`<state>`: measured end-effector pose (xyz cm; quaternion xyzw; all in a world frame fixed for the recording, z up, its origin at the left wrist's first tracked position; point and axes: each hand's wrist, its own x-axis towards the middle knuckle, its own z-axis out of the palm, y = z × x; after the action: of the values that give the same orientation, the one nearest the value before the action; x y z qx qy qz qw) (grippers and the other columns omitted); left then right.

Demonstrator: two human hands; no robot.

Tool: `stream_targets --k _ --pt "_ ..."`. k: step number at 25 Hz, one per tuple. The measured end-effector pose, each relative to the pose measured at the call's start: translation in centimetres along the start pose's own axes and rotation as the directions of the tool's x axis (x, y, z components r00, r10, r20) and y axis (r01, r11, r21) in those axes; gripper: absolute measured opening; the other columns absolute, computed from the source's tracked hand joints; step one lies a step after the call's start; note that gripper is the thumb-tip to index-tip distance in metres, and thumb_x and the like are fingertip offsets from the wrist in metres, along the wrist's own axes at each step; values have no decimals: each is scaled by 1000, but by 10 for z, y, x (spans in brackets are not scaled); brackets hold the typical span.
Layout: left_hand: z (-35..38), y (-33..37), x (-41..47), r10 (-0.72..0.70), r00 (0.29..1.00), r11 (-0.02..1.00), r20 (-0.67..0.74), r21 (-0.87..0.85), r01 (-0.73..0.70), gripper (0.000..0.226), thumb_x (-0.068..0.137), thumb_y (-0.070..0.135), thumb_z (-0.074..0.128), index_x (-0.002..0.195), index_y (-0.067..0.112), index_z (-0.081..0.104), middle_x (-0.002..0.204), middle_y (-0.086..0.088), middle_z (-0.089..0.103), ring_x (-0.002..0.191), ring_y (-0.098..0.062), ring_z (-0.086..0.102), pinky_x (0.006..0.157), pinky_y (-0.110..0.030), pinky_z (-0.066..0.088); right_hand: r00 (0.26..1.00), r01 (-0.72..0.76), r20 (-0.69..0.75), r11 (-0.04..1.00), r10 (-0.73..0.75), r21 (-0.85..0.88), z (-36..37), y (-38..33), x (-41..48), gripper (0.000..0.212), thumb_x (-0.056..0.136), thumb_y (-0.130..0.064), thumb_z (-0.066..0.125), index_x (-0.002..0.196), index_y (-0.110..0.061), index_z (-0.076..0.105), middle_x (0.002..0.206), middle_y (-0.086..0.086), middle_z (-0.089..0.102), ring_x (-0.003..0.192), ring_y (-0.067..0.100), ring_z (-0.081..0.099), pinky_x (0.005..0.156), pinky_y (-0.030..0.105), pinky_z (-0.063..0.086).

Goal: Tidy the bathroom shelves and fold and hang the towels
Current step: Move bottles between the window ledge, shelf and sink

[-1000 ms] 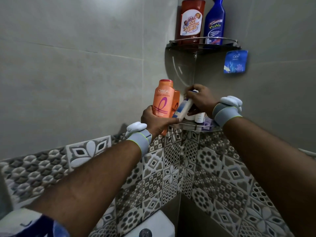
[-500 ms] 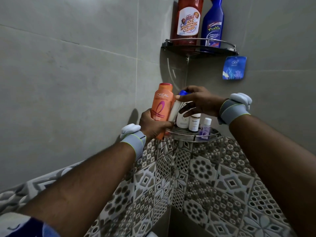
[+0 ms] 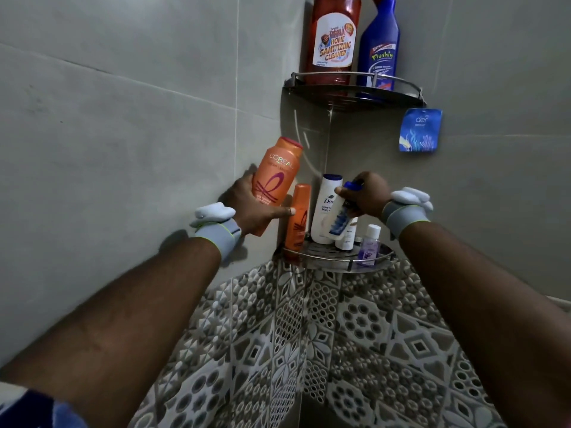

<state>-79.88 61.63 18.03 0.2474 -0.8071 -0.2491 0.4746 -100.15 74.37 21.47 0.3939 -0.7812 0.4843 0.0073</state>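
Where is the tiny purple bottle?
In the head view, the tiny purple bottle stands on the right front of the lower corner shelf, below the right hand, right of the Dove bottle.

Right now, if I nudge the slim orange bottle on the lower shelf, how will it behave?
Tall and narrow, the slim orange bottle probably tips easily. The lower shelf's low rail may not catch it. It looks plastic, so unlikely to shatter.

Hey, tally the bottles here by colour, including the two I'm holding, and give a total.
Orange: 2, large orange bottle in left hand, slim orange bottle
Red: 1, cleaner bottle
Blue: 1, Flushin bottle
White: 3, Dove bottle, blue-capped bottle in right hand, small white bottle
Clear purple: 1, tiny bottle
Total: 8
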Motion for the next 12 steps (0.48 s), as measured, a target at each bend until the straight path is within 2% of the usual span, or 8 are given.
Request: stream_targets --k 3,5,8,10,12 --pt "-8 -7 6 14 986 1000 167 -15 -11 74 37 58 86 98 24 60 86 6 69 82 -18 68 79 -32 56 996 -27 87 999 29 -24 20 4 17 36 89 -22 65 109 4 51 87 23 64 71 35 65 65 45 59" --pt "-6 -10 10 18 990 1000 140 -23 -15 77 39 63 83 102 24 60 88 6 69 81 -15 68 80 -33 56 988 -27 149 998 36 -62 32 2 27 29 92 -22 61 107 1 51 84 20 62 73 34 63 69 44 58" --pt "1 -14 13 33 994 999 101 -23 -31 78 44 70 78 105 25 59 89 7 69 81 -14 68 82 -35 57 978 25 206 975 21 -221 45 0 42 20 95 -24 55 100 -5 51 87 17 63 69 28 64 67 38 59" --pt "5 -17 15 29 995 999 101 -35 -25 82 42 76 73 104 25 59 88 6 70 80 -14 68 83 -36 57 969 43 244 963 24 -267 57 2 52 19 96 -22 52 95 -3 51 87 20 64 77 34 65 78 47 58" --pt "7 -19 16 36 994 998 104 -47 -31 83 41 77 70 104 26 58 87 6 70 79 -14 69 82 -37 58 958 44 285 961 37 -272 66 2 56 19 97 -20 49 93 -2 50 80 18 60 78 33 62 81 50 56"
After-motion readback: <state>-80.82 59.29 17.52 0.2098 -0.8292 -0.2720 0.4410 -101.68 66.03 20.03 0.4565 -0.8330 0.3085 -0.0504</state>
